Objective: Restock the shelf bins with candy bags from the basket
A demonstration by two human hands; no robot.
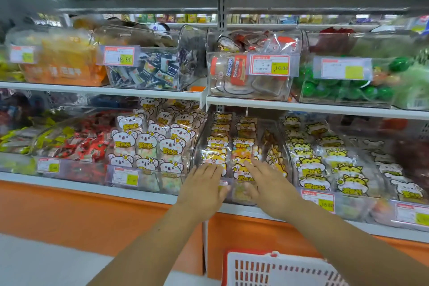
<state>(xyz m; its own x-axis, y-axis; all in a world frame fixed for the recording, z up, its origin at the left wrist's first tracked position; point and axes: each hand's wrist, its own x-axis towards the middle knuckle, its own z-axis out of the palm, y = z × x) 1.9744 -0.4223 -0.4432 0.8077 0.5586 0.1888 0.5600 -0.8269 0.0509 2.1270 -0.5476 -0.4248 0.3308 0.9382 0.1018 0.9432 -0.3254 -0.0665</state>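
Note:
A clear shelf bin (284, 146) on the lower shelf holds several candy bags (219, 140) with orange cat faces, stacked in rows. My left hand (204, 189) and my right hand (270, 189) reach side by side to the bin's front edge. Both hands have straight fingers that lie flat on the front bags, and neither grips anything. The white and red basket (274, 269) sits low at the bottom edge, under my right forearm. Its inside is hidden from view.
To the left stands a bin of white koala candy bags (148, 144), to the right a bin of yellow tiger bags (325, 160). The upper shelf (301, 105) carries more clear bins with price tags. An orange base panel (92, 213) runs below the shelf.

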